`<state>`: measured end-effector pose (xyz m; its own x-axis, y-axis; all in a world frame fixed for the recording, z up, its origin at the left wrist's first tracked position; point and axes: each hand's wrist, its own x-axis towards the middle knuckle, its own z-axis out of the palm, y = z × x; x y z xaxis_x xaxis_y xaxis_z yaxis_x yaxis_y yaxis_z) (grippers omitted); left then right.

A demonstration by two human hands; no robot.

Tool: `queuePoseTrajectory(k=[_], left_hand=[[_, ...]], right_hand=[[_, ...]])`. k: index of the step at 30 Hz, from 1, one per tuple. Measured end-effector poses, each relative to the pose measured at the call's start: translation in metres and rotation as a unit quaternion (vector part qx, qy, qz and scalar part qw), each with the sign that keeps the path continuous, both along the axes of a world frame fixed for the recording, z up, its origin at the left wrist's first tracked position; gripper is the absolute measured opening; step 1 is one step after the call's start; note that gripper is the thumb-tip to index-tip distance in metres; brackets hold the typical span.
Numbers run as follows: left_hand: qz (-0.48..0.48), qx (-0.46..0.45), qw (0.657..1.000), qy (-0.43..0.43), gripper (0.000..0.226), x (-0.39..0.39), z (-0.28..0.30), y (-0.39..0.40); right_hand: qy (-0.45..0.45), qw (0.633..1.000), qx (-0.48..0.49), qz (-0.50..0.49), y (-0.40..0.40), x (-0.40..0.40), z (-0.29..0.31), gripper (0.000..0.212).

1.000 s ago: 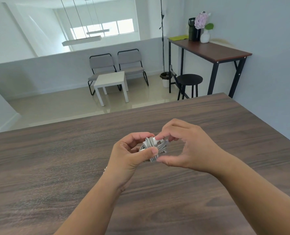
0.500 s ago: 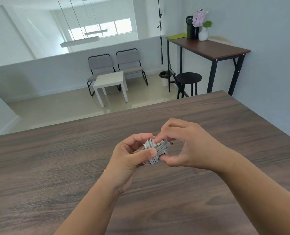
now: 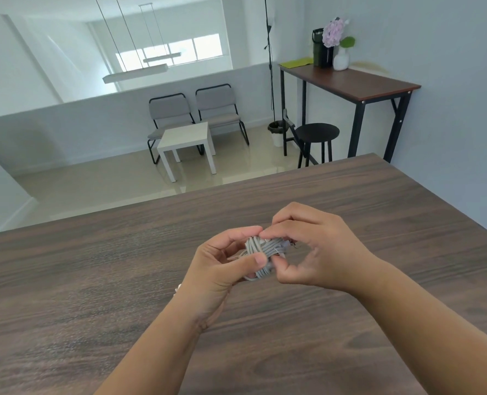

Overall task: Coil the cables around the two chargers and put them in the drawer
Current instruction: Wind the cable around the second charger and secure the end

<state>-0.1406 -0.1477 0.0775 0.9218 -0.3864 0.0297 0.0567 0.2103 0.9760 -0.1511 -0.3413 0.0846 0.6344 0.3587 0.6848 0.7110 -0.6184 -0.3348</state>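
A small charger wrapped tightly in its grey-white cable sits between both hands, held just above the dark wooden table. My left hand grips the bundle from the left, thumb laid across the coils. From the right, my right hand pinches the bundle with thumb below and fingertips on top. The charger body is mostly hidden by cable and fingers. No second charger and no drawer are in view.
The wooden table top spreads wide on all sides of my hands; its far edge runs diagonally behind them. Beyond it stand a white side table, two grey chairs, a black stool and a high desk by the right wall.
The bundle has turned slightly in my hands and my right fingertips have shifted over its top. The view has tipped a little upward; the hands stay in the same place.
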Motion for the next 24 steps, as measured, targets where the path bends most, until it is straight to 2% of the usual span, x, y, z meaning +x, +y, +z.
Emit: queuePoseTrajectory(k=[7,11,13,15,18,24], left_hand=[[0.011,-0.005,0.999,-0.041,0.039,-0.002,-0.001,-0.003],[0.016,0.006,0.998,-0.066,0.038,-0.001,0.001,-0.004],[0.013,0.012,0.997,-0.071,0.039,0.0,0.001,-0.003],[0.01,0.02,0.997,-0.077,0.04,0.001,0.001,0.0],[0.003,0.028,0.996,-0.081,0.041,0.003,-0.001,0.002],[0.021,0.053,0.995,-0.085,0.044,0.001,-0.006,-0.002]], right_hand=[[-0.107,0.993,-0.013,-0.039,0.003,0.001,-0.013,0.025],[-0.128,0.991,0.009,-0.047,0.005,0.001,-0.018,0.023],[-0.082,0.996,0.03,-0.025,0.002,0.001,-0.015,0.028],[0.019,0.998,0.051,0.015,-0.004,0.0,-0.008,0.034],[0.149,0.984,0.075,0.062,-0.014,-0.002,0.002,0.027],[0.263,0.957,0.112,0.057,-0.018,-0.004,0.01,0.015]])
